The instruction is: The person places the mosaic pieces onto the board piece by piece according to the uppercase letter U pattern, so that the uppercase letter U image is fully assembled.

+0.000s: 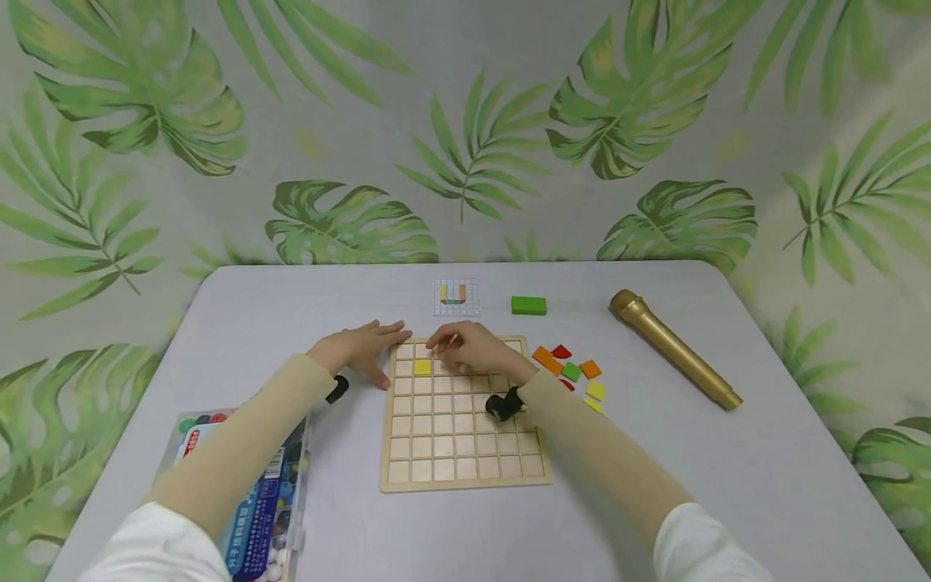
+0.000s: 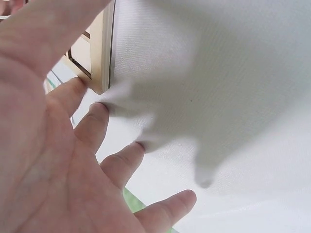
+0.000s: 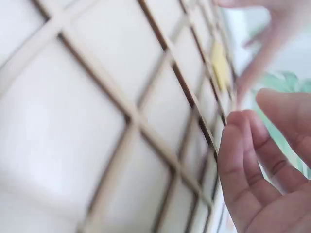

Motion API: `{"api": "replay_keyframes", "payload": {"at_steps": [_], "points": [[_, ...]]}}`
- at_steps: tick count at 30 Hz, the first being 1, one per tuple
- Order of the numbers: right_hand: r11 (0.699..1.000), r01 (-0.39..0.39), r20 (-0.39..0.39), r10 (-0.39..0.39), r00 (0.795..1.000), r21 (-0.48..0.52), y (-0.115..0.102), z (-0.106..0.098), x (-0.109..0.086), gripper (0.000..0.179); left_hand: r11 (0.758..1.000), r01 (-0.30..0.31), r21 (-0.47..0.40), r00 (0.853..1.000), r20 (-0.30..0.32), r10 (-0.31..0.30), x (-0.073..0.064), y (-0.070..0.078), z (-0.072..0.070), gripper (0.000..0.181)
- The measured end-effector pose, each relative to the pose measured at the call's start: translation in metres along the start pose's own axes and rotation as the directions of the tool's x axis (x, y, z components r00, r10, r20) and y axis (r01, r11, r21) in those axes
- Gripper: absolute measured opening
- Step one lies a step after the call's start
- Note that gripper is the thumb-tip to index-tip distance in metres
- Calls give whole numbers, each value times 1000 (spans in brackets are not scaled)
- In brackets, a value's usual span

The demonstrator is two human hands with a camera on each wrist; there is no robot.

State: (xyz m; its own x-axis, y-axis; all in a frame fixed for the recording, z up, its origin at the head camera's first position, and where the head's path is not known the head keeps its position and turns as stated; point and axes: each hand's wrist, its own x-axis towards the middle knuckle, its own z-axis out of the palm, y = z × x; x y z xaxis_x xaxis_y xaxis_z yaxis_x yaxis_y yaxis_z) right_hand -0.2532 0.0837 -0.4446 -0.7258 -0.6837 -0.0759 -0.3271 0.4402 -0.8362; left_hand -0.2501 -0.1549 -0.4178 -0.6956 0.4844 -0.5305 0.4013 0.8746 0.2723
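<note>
A wooden grid board (image 1: 444, 447) lies flat on the white table, with one yellow square tile (image 1: 423, 367) in a cell near its upper left corner. My left hand (image 1: 356, 349) spreads its fingers at that corner, the thumb along the left edge. In the left wrist view, fingertips (image 2: 77, 87) lie right at the board's corner. Over the upper rows of the board is my right hand (image 1: 476, 347), its fingers loosely bent. The right wrist view shows the thumb (image 3: 286, 114) apart from the fingers, with nothing between them.
Right of the board lie loose tiles: orange (image 1: 547, 360), red (image 1: 561, 352), green (image 1: 571, 371) and yellow (image 1: 596, 390). Behind it are a pattern card (image 1: 456, 309) and a green block (image 1: 528, 305). A gold microphone (image 1: 672, 347) lies at right, a plastic case (image 1: 296, 517) at front left.
</note>
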Motion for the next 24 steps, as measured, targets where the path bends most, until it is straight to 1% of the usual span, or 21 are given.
{"api": "replay_keyframes", "payload": {"at_steps": [2,5,7,8,12,15,16,18,20,24], "points": [[992,-19,-27,23,999,121,5,-13,-12,25,1000,-3,-9,1000,6,3,1,0,0,97],[962,-44,-71,65,995,271,14,-35,-37,28,1000,-13,-19,1000,15,13,1,1,0,98],[942,-55,-103,94,990,330,22,-51,-58,32,1000,-14,-20,1000,20,14,0,1,-1,99],[936,-66,-122,114,986,345,26,-58,-69,33,1000,-15,-21,1000,20,16,-1,1,-1,99],[921,-78,-203,166,965,382,49,-84,-115,37,1000,-19,-10,1000,18,19,-2,1,0,98],[908,-89,-247,204,947,408,67,-93,-147,39,1000,-18,0,1000,17,18,-1,-1,1,97],[907,-90,-255,209,944,412,73,-95,-157,40,1000,-18,3,1000,16,18,0,-1,2,98],[913,-109,-264,226,938,393,82,-96,-173,37,1000,-16,6,1000,16,16,1,-2,3,98],[923,-133,-260,236,936,360,89,-94,-186,34,1000,-15,5,1000,16,15,1,-3,4,99],[949,-187,-247,250,936,254,96,-88,-201,28,1000,-29,-5,1000,10,29,2,-4,3,99]]}}
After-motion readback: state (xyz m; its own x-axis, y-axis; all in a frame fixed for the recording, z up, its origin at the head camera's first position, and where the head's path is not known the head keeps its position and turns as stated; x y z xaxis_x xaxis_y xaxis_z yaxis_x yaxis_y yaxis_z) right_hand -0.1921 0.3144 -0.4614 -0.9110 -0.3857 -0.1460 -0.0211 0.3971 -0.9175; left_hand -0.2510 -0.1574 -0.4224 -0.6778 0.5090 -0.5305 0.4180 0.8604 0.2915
